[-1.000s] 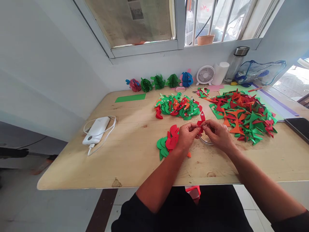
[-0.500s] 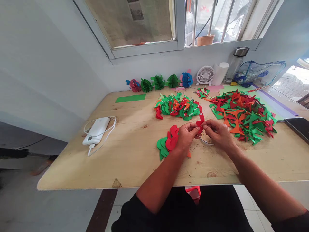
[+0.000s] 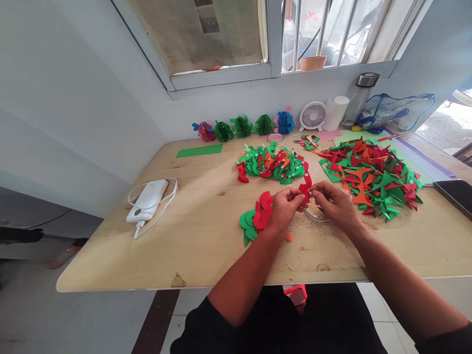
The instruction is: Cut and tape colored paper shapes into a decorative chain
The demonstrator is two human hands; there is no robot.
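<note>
My left hand (image 3: 286, 205) is closed on a red paper piece (image 3: 306, 191), pinched between thumb and fingers. My right hand (image 3: 334, 202) is closed just right of it, its fingertips at the piece's edge; what they pinch is too small to name. A white ring of tape (image 3: 316, 218) lies below and between the hands. Red cut pieces (image 3: 263, 210) and green cut pieces (image 3: 249, 225) lie left of my left wrist. Behind the hands spreads a heap of green, red and orange pieces with small white patches (image 3: 271, 162), its red end reaching toward my fingers.
Paper scraps (image 3: 376, 177) are heaped at the right, near a black phone (image 3: 455, 194). A white power bank (image 3: 147, 200) with its cable lies left. Along the wall stand folded paper figures (image 3: 242, 126), a small fan (image 3: 313, 116) and a glass bottle (image 3: 359, 101).
My right hand's fingertips have shifted very slightly away from the red piece. My left hand keeps its pinch in the same place.
</note>
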